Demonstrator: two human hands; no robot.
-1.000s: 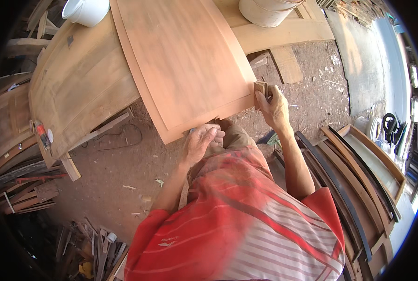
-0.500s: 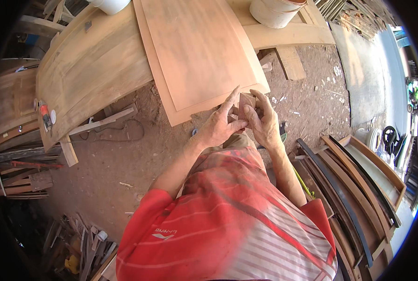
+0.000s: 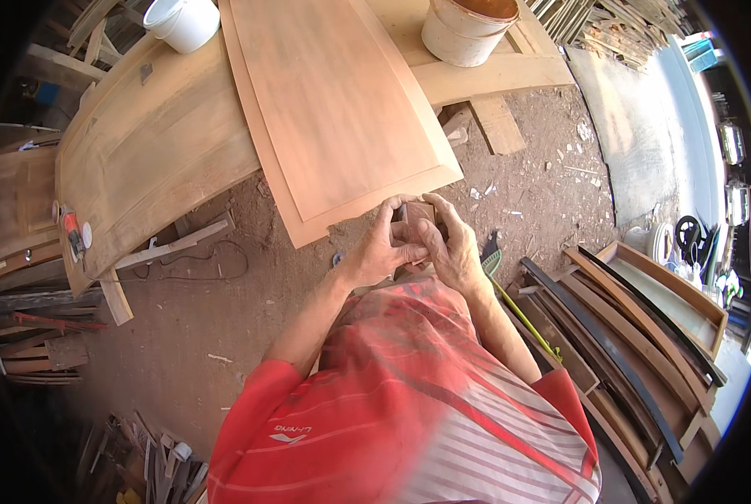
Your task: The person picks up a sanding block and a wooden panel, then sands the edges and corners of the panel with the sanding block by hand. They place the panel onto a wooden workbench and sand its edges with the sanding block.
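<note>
Close in front of my body, both hands hold a small, brown, flat rectangular piece of sandpaper (image 3: 420, 215). My left hand (image 3: 372, 254) grips its left side, thumb pointing right and fingers curled over the far edge. On the other side, my right hand (image 3: 454, 254) presses its thumb on the face of the piece with the fingers bent behind it. Just beyond my fingertips is the near end of a pale orange-brown wooden panel (image 3: 333, 101), which has a raised middle and a flat border.
A larger wooden panel (image 3: 157, 139) lies left, with a red power tool (image 3: 73, 233) at its corner. A white bucket (image 3: 182, 23) and a stained bucket (image 3: 461, 35) stand at the far side. Timber pieces (image 3: 619, 336) pile up at right, beside a green long-handled thing (image 3: 522, 311).
Both hands have come down nearer my body with the sandpaper. My left fingers, stretched out before, now curl round it. The view has shifted, so the panels and buckets appear lower and further left.
</note>
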